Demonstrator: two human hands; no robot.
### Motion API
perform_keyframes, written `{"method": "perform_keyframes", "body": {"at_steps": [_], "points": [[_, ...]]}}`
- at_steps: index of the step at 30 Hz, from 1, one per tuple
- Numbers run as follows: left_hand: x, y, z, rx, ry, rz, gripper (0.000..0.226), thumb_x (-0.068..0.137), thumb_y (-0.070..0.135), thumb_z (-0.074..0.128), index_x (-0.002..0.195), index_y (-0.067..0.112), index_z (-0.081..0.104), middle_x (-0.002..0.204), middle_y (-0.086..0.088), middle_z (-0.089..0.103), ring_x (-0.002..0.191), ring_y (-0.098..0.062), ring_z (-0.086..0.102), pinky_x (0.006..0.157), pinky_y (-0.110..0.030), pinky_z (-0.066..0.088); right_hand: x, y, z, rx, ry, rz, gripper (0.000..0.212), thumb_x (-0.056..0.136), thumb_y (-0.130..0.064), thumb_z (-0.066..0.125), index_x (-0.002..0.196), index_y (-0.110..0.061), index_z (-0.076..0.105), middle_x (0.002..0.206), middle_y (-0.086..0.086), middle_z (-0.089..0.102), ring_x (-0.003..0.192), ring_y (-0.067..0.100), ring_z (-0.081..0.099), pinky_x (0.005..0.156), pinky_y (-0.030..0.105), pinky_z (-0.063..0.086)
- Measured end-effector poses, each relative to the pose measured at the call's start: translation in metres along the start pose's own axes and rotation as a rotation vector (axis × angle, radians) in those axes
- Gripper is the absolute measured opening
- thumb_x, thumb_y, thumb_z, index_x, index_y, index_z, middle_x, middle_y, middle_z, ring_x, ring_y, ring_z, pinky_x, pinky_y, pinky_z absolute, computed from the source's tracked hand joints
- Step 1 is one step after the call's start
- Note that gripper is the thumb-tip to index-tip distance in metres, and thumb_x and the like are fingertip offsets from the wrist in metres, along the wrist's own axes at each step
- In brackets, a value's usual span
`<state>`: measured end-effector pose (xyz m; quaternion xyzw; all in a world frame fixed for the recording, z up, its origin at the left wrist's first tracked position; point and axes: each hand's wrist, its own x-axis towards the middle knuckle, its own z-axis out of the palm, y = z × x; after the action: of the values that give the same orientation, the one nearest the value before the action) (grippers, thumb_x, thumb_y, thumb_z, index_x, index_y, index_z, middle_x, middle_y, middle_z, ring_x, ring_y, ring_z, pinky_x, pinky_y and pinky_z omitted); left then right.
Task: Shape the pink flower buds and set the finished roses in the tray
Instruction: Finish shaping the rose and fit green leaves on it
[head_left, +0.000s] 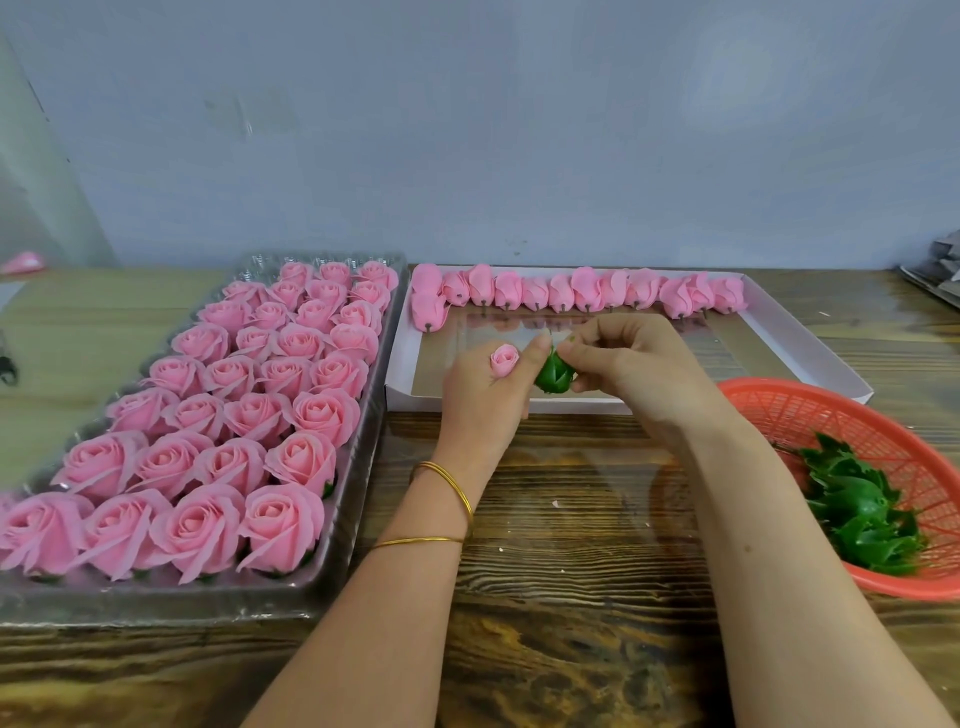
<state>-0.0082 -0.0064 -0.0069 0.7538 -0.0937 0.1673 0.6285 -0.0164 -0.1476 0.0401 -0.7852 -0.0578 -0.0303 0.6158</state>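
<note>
While left hand (480, 400) curls fingers (530, 358) round pink bud (504, 360) and right hand (628, 364) pinches green calyx (553, 376) just right of it, we judge step as fitting calyx to bud. Next move calls for seating bud, spreading petals, then carrying it left of fingers to tray (356, 499) of finished roses (223, 415). Unshaped buds (587, 291) beyond fingers in white box (810, 364). Wooden worktop (571, 545), pale wall (467, 130).

Tray (332, 571) sits on the left of the tabletop (571, 519), packed with roses (228, 410) in rows running near to far. Shallow box (810, 353) is just right of it, with buds (587, 291) lined along its far wall. Basket (779, 405) at near right, beside the box, has leaf cups (862, 509) in it. My left hand (483, 400) and right hand (634, 369) are over the box's near edge, with a loose bud (504, 360) in the left and a single leaf cup (555, 375) pinched between the two.
</note>
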Motion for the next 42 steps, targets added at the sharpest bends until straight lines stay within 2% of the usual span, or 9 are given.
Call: {"method": "perform_keyframes", "body": {"at_steps": [7, 10, 16, 21, 24, 28, 33, 36, 42], "points": [[-0.002, 0.002, 0.001, -0.016, -0.089, -0.033, 0.044, 0.095, 0.032, 0.059, 0.054, 0.016, 0.052, 0.046, 0.005, 0.048, 0.047, -0.007, 0.048, 0.058, -0.030, 0.046, 0.002, 0.000, 0.000, -0.072, 0.086, 0.018, 0.022, 0.089, -0.010, 0.065, 0.067, -0.012, 0.064, 0.069, -0.002, 0.061, 0.065, 0.005, 0.053, 0.063, 0.021, 0.041], [-0.003, 0.001, 0.000, -0.019, -0.128, -0.048, 0.043, 0.095, 0.033, 0.058, 0.056, 0.016, 0.052, 0.044, 0.007, 0.048, 0.044, -0.003, 0.048, 0.053, -0.020, 0.045, 0.002, 0.000, 0.000, -0.066, 0.094, 0.022, 0.016, 0.090, -0.010, 0.064, 0.073, -0.008, 0.066, 0.074, 0.000, 0.062, 0.072, 0.008, 0.055, 0.072, 0.025, 0.042], [-0.003, 0.001, 0.000, 0.058, -0.196, -0.062, 0.043, 0.093, 0.036, 0.060, 0.058, 0.012, 0.056, 0.045, -0.003, 0.055, 0.037, -0.004, 0.048, 0.059, -0.022, 0.049, 0.001, -0.001, 0.000, -0.040, 0.070, 0.048, 0.022, 0.091, -0.008, 0.062, 0.069, -0.012, 0.062, 0.083, 0.009, 0.062, 0.084, 0.018, 0.058, 0.094, 0.045, 0.050], [-0.005, 0.003, -0.002, 0.071, -0.223, -0.082, 0.046, 0.095, 0.038, 0.056, 0.055, 0.015, 0.058, 0.042, -0.004, 0.053, 0.034, -0.007, 0.047, 0.053, -0.019, 0.048, 0.001, -0.001, 0.000, 0.036, 0.061, 0.065, 0.022, 0.092, -0.003, 0.060, 0.070, -0.005, 0.059, 0.082, 0.010, 0.061, 0.080, 0.017, 0.059, 0.092, 0.043, 0.056], [-0.006, 0.005, -0.002, 0.016, -0.224, -0.138, 0.039, 0.097, 0.038, 0.054, 0.073, 0.014, 0.073, 0.043, -0.004, 0.054, 0.034, -0.007, 0.046, 0.049, -0.017, 0.046, 0.002, 0.000, 0.001, 0.075, 0.060, 0.067, 0.017, 0.093, -0.001, 0.059, 0.076, 0.000, 0.060, 0.078, 0.010, 0.062, 0.076, 0.017, 0.061, 0.088, 0.041, 0.058], [-0.003, 0.005, -0.004, -0.047, -0.137, -0.146, 0.039, 0.099, 0.037, 0.050, 0.075, 0.017, 0.072, 0.047, -0.004, 0.062, 0.038, -0.008, 0.049, 0.054, -0.014, 0.044, 0.001, 0.000, 0.001, 0.121, 0.061, 0.071, 0.017, 0.093, -0.001, 0.059, 0.076, 0.002, 0.061, 0.080, 0.015, 0.064, 0.083, 0.021, 0.067, 0.083, 0.038, 0.060], [0.000, 0.006, -0.006, -0.201, 0.033, -0.166, 0.057, 0.099, 0.037, 0.049, 0.044, 0.025, 0.060, 0.064, -0.010, 0.068, 0.051, -0.014, 0.059, 0.062, -0.025, 0.050, 0.000, 0.000, 0.002, 0.124, 0.050, 0.058, 0.012, 0.089, 0.004, 0.063, 0.080, -0.001, 0.058, 0.086, 0.018, 0.059, 0.080, 0.020, 0.062, 0.077, 0.033, 0.061], [0.004, 0.009, -0.007, -0.400, 0.109, -0.239, 0.052, 0.099, 0.034, 0.050, 0.051, 0.016, 0.054, 0.066, -0.003, 0.069, 0.058, -0.009, 0.063, 0.054, -0.019, 0.050, -0.001, -0.001, 0.003, 0.098, 0.015, 0.047, 0.017, 0.084, 0.008, 0.068, 0.088, -0.004, 0.057, 0.092, 0.019, 0.061, 0.080, 0.021, 0.062, 0.077, 0.035, 0.061], [0.007, 0.012, -0.010, -0.574, 0.153, -0.290, 0.050, 0.102, 0.033, 0.045, 0.054, 0.017, 0.052, 0.078, -0.008, 0.072, 0.080, -0.014, 0.069, 0.075, -0.028, 0.049, -0.001, 0.001, 0.002, -0.139, -0.088, 0.009, 0.044, 0.069, 0.003, 0.083, 0.098, -0.014, 0.054, 0.094, 0.004, 0.074, 0.084, 0.020, 0.059, 0.077, 0.024, 0.052]]}}
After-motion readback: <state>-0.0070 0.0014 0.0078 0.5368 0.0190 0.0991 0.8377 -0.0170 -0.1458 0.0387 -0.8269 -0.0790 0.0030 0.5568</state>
